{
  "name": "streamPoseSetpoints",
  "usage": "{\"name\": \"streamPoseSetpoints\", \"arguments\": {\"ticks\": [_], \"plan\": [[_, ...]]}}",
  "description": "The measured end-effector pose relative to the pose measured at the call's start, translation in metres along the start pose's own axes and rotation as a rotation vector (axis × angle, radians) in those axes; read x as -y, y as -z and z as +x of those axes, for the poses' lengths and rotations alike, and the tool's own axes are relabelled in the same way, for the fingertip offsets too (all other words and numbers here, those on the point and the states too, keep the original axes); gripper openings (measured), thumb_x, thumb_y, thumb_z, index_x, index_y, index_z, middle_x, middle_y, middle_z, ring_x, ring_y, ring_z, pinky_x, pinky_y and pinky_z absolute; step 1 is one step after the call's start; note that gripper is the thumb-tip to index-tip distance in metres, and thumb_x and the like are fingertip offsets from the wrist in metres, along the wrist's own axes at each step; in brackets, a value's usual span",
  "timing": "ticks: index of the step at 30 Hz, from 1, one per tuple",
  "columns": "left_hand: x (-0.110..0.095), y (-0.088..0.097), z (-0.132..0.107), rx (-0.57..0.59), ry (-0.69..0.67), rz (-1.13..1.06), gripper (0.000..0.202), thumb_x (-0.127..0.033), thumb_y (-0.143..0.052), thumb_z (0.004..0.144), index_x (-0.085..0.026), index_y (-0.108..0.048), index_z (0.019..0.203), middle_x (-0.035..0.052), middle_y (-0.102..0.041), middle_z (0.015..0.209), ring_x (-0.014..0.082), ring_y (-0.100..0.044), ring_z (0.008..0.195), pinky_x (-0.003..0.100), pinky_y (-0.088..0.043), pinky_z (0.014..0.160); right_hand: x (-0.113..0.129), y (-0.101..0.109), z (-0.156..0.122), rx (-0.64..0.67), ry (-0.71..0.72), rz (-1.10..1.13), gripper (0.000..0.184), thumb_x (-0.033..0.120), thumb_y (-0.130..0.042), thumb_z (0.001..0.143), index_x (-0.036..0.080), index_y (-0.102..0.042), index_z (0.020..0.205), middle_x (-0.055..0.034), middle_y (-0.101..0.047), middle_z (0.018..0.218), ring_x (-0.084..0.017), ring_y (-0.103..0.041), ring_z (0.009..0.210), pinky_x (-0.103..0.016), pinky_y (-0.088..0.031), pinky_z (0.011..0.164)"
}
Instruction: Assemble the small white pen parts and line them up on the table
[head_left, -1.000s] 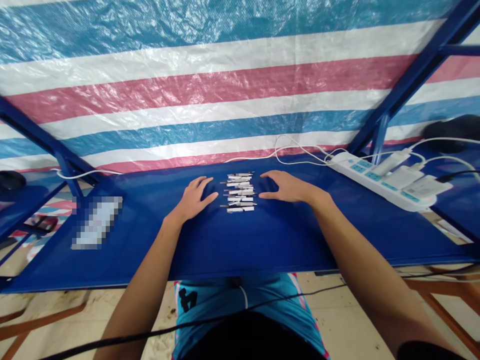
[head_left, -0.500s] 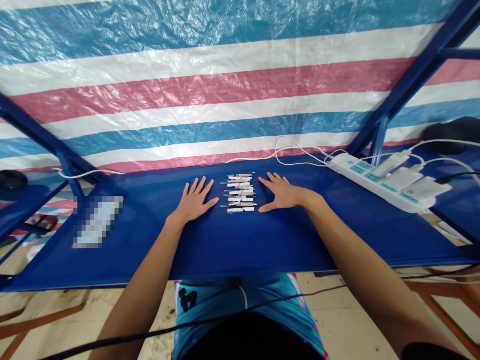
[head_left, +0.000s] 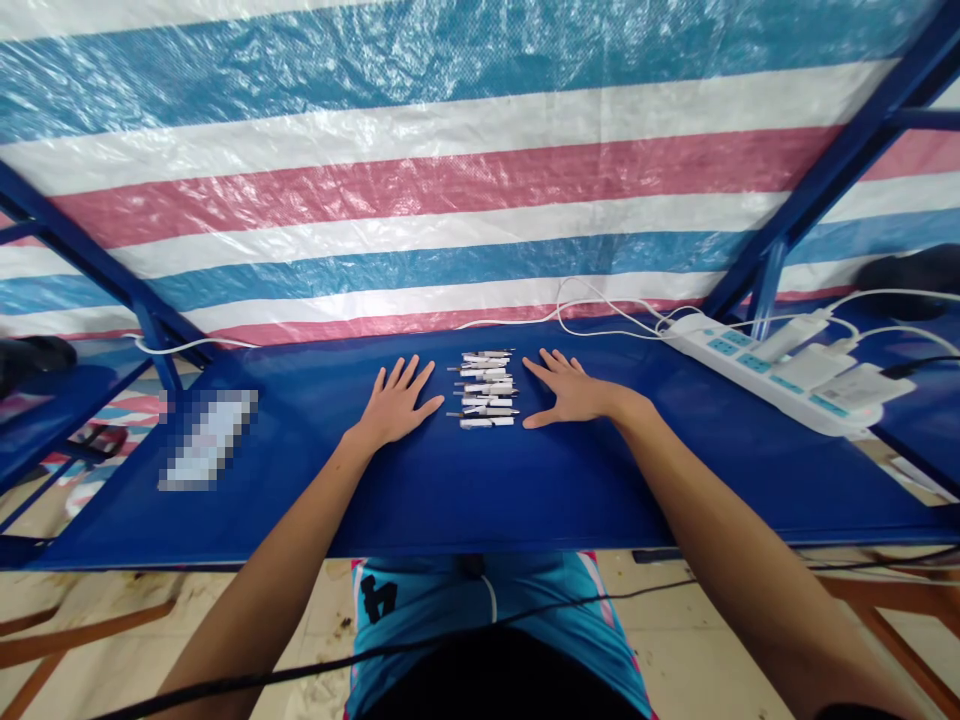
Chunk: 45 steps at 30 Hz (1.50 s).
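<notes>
The left fingers [head_left: 409,376] and right fingers [head_left: 559,367] are spread apart and grip nothing. The left hand [head_left: 397,408] and right hand [head_left: 571,392] lie palm-down on the blue table top [head_left: 525,490], on either side of a tight row of small white-and-metal pieces [head_left: 486,390]. The pieces are too small to identify, and a pixelated rectangular object [head_left: 208,440] at left is unreadable.
</notes>
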<state>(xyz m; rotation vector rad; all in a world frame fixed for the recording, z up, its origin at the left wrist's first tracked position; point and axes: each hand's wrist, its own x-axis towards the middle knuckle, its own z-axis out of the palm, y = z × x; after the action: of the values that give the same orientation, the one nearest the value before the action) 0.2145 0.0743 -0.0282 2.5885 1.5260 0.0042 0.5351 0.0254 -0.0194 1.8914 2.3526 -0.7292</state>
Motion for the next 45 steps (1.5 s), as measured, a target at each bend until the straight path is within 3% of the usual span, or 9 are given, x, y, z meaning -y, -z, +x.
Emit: {"name": "streamPoseSetpoints", "arguments": {"ticks": [12,20,34,42,45], "plan": [[-0.001,0.003,-0.003,-0.021,0.029,-0.083,0.064,-0.055,-0.03,0.106,-0.029,-0.034,0.164,0.0017,-0.023,0.174,0.0297,-0.016,0.162,0.055,-0.012,0.131,0.002,0.002,-0.001,-0.017,-0.002,-0.009,0.137,0.094,-0.061,0.062,0.025,-0.011,0.17,-0.0119,-0.007,0.176,-0.045,0.004,0.159,-0.067,-0.008,0.129],[0.01,-0.001,0.0,-0.049,-0.022,-0.13,0.063,-0.059,-0.032,0.104,-0.031,-0.041,0.16,0.0029,-0.028,0.173,0.0303,-0.021,0.161,0.057,-0.016,0.13,0.0,0.0,0.0,-0.026,0.003,-0.024,0.134,0.094,-0.061,0.064,0.027,-0.012,0.17,-0.0118,-0.009,0.176,-0.045,0.002,0.16,-0.066,-0.009,0.129],[0.013,0.0,-0.001,-0.048,-0.052,-0.123,0.063,-0.058,-0.031,0.105,-0.031,-0.041,0.16,0.0046,-0.029,0.172,0.0308,-0.022,0.161,0.057,-0.019,0.129,-0.001,0.001,-0.001,-0.032,0.018,-0.001,0.131,0.092,-0.062,0.065,0.03,-0.014,0.17,-0.009,-0.012,0.177,-0.046,0.001,0.16,-0.069,-0.01,0.128],[0.009,0.004,-0.002,-0.021,-0.03,-0.116,0.062,-0.056,-0.032,0.105,-0.029,-0.04,0.161,0.0057,-0.027,0.173,0.031,-0.02,0.161,0.057,-0.017,0.129,0.009,0.006,-0.005,-0.003,-0.053,-0.001,0.137,0.091,-0.065,0.063,0.023,-0.014,0.17,-0.0131,-0.007,0.177,-0.047,0.004,0.159,-0.067,-0.007,0.129],[0.009,0.003,-0.001,-0.014,-0.026,-0.109,0.062,-0.055,-0.033,0.106,-0.028,-0.04,0.161,0.0064,-0.027,0.173,0.0313,-0.02,0.161,0.057,-0.017,0.129,0.007,0.005,-0.004,-0.014,-0.032,-0.003,0.135,0.091,-0.064,0.064,0.025,-0.013,0.17,-0.0121,-0.008,0.177,-0.046,0.003,0.159,-0.067,-0.008,0.129]]}}
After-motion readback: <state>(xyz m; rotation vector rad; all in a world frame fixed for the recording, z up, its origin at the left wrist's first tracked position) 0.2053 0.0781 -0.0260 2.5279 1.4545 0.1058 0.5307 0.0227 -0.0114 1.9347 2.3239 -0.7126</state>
